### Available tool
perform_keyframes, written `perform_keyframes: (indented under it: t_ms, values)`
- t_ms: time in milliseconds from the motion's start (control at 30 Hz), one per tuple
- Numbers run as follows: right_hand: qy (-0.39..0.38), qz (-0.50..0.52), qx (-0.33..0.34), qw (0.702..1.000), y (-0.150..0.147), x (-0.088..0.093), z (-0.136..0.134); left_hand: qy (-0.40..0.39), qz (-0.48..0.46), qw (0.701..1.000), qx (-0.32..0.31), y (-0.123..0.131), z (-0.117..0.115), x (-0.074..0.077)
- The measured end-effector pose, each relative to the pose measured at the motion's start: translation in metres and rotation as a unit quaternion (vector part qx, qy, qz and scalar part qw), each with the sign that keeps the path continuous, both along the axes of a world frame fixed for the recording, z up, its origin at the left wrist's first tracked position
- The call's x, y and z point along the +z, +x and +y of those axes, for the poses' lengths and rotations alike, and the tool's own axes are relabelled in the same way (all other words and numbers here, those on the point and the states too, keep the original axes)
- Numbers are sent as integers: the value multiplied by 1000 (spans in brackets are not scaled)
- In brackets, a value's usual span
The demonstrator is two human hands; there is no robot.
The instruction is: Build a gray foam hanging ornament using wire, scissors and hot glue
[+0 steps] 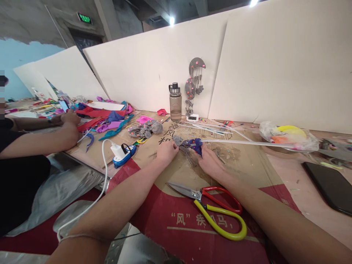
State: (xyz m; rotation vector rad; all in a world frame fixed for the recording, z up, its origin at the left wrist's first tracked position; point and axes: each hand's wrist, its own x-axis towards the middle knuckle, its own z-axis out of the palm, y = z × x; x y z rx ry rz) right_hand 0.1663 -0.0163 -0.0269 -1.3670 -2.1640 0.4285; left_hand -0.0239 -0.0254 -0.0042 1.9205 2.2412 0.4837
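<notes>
My right hand (210, 161) is wrapped round a blue hot glue gun (196, 145), and a long clear glue stick (236, 142) runs out of its back to the right. The gun's tip points left, close to the fingers of my left hand (166, 151). Those fingers are pinched together at a small grey fuzzy piece (178, 139), perhaps felt or yarn; its exact shape is partly hidden. Grey strands (190, 159) hang or lie just below the gun. Nearer to me, scissors (221, 211) with one red and one yellow handle rest partly open on the cardboard (255, 168).
A blue power strip (125, 157) with a white plug and cable lies left. Behind are grey yarn (157, 127), a water bottle (175, 104) and a grey moon-shaped hanging (197, 66). Right are a bagged bowl (288, 137) and a phone (330, 187). Another person's arm (46, 137) reaches in at left.
</notes>
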Motion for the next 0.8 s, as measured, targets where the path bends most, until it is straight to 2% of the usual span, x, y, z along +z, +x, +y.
perform_keyframes:
  t_ms: [167,633,800]
  values:
    - [6,4,-11,1000,0,-1,1,35,24,999,-15,-2,4,-4]
    - [5,-7,0,1000,1,2,0,44,28,998,-17,-3,2,-4]
    - [-6,0,-17,1000,2,7,-4,45,21,999,-8,-2,2,-5]
